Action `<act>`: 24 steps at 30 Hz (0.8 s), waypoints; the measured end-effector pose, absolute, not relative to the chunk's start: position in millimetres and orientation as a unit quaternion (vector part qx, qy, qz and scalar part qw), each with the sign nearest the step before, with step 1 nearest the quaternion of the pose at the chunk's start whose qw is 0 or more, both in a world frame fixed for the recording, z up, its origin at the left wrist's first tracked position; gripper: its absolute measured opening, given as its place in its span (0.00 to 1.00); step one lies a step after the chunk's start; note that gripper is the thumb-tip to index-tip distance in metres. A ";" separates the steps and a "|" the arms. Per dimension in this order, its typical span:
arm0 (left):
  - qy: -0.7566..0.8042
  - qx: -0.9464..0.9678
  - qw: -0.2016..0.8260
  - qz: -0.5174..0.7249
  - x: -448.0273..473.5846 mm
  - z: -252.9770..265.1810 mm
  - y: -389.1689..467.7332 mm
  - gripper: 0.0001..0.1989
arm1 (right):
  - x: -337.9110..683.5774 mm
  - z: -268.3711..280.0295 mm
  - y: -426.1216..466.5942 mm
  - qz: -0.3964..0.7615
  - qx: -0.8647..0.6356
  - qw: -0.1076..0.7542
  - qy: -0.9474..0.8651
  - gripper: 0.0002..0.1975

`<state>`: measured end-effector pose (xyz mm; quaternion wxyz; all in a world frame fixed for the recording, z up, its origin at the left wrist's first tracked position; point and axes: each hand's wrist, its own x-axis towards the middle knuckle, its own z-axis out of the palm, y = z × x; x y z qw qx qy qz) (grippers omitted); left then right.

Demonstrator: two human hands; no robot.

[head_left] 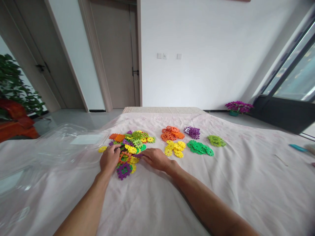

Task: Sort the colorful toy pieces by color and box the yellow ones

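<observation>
Both hands [110,159] [155,158] at mixed pieces [132,149], grip unclear

Smooth plastic pieces [131,149], glossy clear plastic containers [59,147] — bright with reflections — matt, creased cloth [137,203] of soft look, glossy, varnished-looking wooden furniture [18,118], shiny smooth floor [59,118], smooth matt wall [197,78]

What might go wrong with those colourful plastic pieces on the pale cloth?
In the multicoloured heap of notched plastic pieces, many overlap, so pulling one could drag others along. The pile of round yellow plastic pieces sits right beside the pile of orange plastic pieces, so a nudge might mix them.
</observation>
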<state>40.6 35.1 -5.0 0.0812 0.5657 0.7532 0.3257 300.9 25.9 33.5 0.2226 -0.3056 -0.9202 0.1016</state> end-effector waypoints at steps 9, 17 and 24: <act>0.758 0.560 0.089 0.320 39.3 -7.2 36.8 0.18 | 368.6 47.3 76.1 0.073 -0.534 0.436 -0.721 0.16; 0.753 0.564 0.084 0.327 39.2 -8.2 37.5 0.17 | 474.9 41.1 106.3 -0.016 -0.719 0.390 -0.575 0.22; 0.754 0.566 0.082 0.323 39.2 -7.1 37.3 0.17 | 509.1 35.1 103.5 -0.054 -0.786 0.309 -0.532 0.22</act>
